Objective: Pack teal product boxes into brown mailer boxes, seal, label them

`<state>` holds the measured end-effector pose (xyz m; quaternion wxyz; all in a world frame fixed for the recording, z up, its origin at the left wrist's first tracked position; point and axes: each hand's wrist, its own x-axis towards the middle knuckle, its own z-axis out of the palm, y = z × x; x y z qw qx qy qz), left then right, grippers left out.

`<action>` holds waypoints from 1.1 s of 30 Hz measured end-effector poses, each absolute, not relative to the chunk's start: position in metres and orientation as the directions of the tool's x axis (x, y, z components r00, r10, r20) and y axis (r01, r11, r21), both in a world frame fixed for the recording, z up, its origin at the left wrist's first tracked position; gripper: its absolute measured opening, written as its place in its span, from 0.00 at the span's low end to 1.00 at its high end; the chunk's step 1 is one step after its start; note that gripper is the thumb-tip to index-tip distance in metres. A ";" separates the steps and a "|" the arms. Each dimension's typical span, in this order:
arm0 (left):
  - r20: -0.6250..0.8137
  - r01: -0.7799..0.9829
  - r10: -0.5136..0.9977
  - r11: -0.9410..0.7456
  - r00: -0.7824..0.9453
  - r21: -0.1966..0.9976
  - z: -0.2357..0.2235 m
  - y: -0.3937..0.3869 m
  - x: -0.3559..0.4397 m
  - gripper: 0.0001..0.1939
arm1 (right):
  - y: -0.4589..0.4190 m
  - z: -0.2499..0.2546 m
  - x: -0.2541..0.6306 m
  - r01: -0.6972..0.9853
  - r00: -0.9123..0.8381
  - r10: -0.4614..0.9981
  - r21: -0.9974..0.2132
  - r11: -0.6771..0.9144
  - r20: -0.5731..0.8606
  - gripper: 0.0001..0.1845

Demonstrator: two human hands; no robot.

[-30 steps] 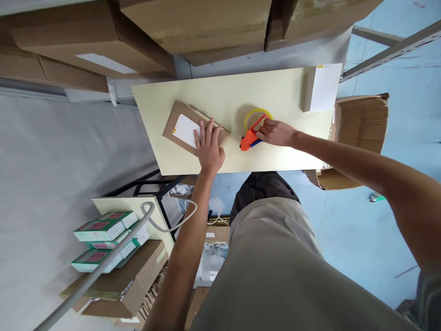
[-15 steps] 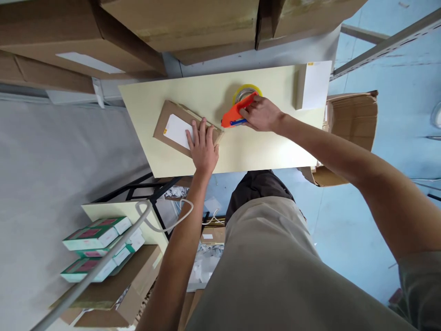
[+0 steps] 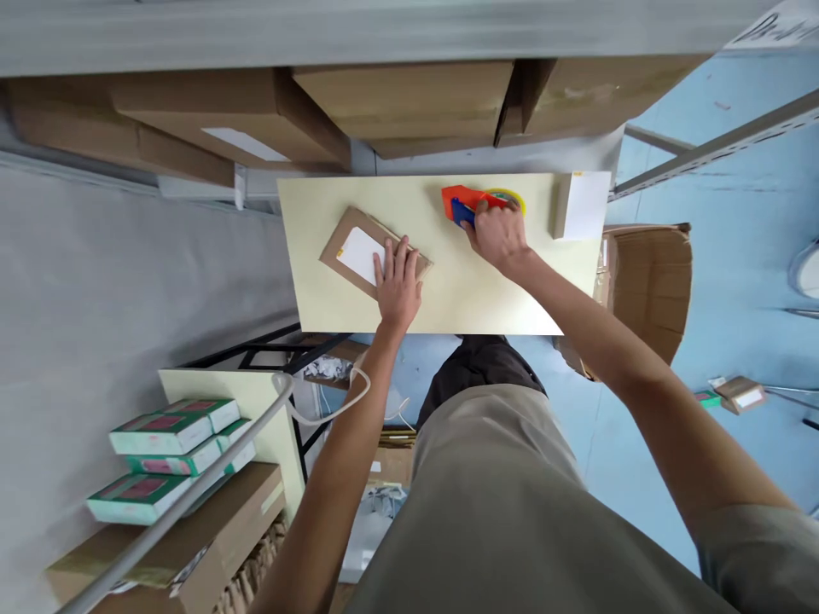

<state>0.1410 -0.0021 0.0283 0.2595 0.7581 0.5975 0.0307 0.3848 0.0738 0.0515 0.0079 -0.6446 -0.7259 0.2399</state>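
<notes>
A brown cardboard box [image 3: 351, 234] with a white label [image 3: 362, 254] lies at an angle on the cream table [image 3: 320, 298]. My left hand [image 3: 399, 286] rests flat on its right part, fingers spread over the cardboard and the label's edge. To the right, near the table's far edge, my right hand [image 3: 499, 232] grips an orange and blue tape dispenser [image 3: 455, 201]. Its yellow-rimmed tape roll [image 3: 517, 199] shows just past my knuckles. The dispenser is apart from the box, and part of its handle is hidden by my fingers.
A white box [image 3: 585, 205] stands at the table's right end. Large cartons [image 3: 409, 102] line a shelf beyond the table. An open carton [image 3: 649, 290] sits at the right. Green and white boxes [image 3: 163, 432] are stacked at lower left, behind a grey pole [image 3: 185, 499].
My right hand has drawn the tape dispenser away from the box, to the right. The left hand still lies on the box. The whole view has shifted, showing more of the shelf.
</notes>
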 end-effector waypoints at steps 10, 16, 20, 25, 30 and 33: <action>0.305 0.679 0.946 -0.152 -0.111 0.718 0.137 0.025 0.182 0.19 | 0.056 0.188 0.362 0.933 -0.190 0.975 -0.332 0.142 -0.118 0.35; 0.551 0.602 0.821 -0.367 -0.149 0.709 0.246 0.091 0.193 0.20 | 0.148 0.266 0.329 0.864 -0.259 0.907 -0.340 0.371 0.332 0.37; 0.533 0.589 0.844 -0.405 -0.053 0.700 0.263 0.108 0.183 0.23 | 0.226 0.271 0.323 0.873 -0.253 0.906 -0.324 0.365 0.339 0.39; 0.353 0.617 0.934 -0.249 -0.050 0.746 0.206 0.083 0.168 0.26 | 0.264 0.257 0.331 0.843 -0.245 0.901 -0.381 0.380 0.358 0.43; -0.028 0.669 0.998 0.061 -0.061 0.741 0.112 0.029 0.151 0.31 | 0.204 0.258 0.331 0.881 -0.211 0.898 -0.322 0.346 0.386 0.48; -0.205 0.717 0.979 0.153 -0.014 0.680 0.072 -0.015 0.150 0.35 | 0.133 0.208 0.322 0.832 -0.138 0.938 -0.477 0.284 0.317 0.43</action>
